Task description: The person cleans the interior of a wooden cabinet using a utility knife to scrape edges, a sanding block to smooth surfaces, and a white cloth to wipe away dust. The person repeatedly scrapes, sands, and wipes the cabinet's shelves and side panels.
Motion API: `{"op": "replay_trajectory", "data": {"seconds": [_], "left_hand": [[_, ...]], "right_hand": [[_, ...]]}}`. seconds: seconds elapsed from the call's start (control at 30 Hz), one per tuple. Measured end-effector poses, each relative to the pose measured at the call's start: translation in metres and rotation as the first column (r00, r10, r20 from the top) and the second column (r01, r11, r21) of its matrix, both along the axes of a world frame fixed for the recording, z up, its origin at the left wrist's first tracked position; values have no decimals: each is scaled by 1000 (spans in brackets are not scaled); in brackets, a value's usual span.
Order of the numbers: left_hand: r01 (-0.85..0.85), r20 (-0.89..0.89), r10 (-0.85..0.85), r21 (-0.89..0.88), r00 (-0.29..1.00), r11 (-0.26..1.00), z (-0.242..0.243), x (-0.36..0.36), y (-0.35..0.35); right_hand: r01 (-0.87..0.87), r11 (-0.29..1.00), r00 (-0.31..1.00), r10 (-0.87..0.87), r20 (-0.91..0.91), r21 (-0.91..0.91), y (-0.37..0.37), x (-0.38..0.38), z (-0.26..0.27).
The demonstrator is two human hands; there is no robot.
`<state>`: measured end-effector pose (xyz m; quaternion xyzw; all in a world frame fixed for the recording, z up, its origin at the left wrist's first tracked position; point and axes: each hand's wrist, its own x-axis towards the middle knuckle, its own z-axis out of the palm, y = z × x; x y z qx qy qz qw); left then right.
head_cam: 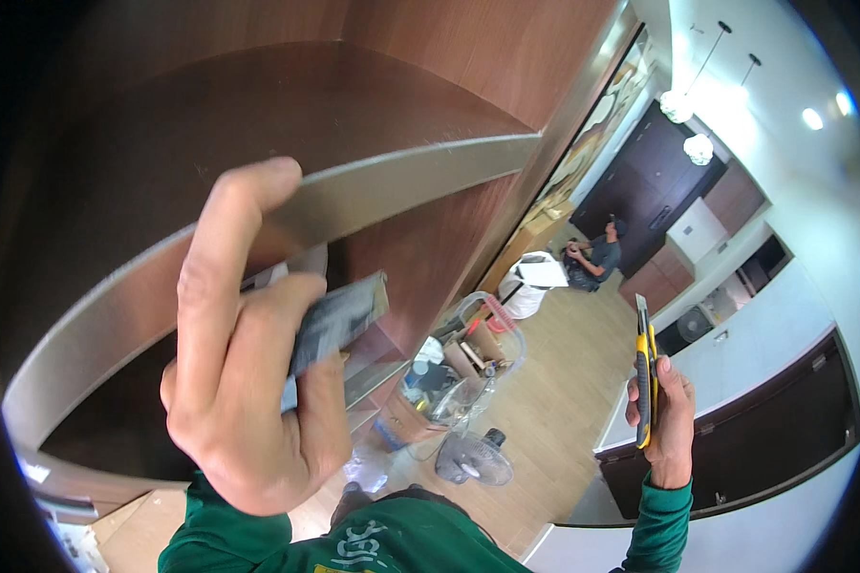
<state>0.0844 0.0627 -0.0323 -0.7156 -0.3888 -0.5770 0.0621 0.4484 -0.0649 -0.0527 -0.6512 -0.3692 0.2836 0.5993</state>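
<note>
My left hand (pixel 251 344) is raised close before the camera, its index fingertip at the metallic edge strip (pixel 401 183) of a curved brown wood-look shelf (pixel 294 107). Pinched between its thumb and other fingers is a small dark flat piece (pixel 340 319) with a lighter end; blur hides what exactly it is. My right hand (pixel 666 415), out to the right and away from the shelf, grips a yellow and grey snap-off utility knife (pixel 645 379). The knife stands upright with its blade extended.
Below the shelf, an open box (pixel 408 415) of mixed supplies stands on the wood-look floor (pixel 545 401), with a fan (pixel 473 458) beside it. Farther off, a person (pixel 602 251) sits low near a dark door (pixel 648 172), next to a white sack (pixel 523 297). White cabinetry (pixel 745 379) lines the right.
</note>
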Motion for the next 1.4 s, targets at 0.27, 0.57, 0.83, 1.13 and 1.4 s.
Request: {"op": "replay_trajectory", "data": {"seconds": [0.27,0.57,0.83,1.13,1.4], "left_hand": [[-38,-198,30,-39,980,999,8,93,34],[371,-243,-410,-192,879,909,10,96,-23],[-67,146,251,-730,957,680,-97,-40,-185],[139,392,737,-914,551,381,-249,12,-323],[-160,246,726,-883,642,441,-279,57,-350]], "right_hand": [[-240,971,930,230,-287,0,6,42,-73],[-554,829,820,527,-222,-78,47,24,-120],[-810,583,573,762,-303,-66,92,-15,-175],[-881,396,326,905,273,-258,211,-203,-240],[-821,508,103,579,809,-259,288,-313,-306]]}}
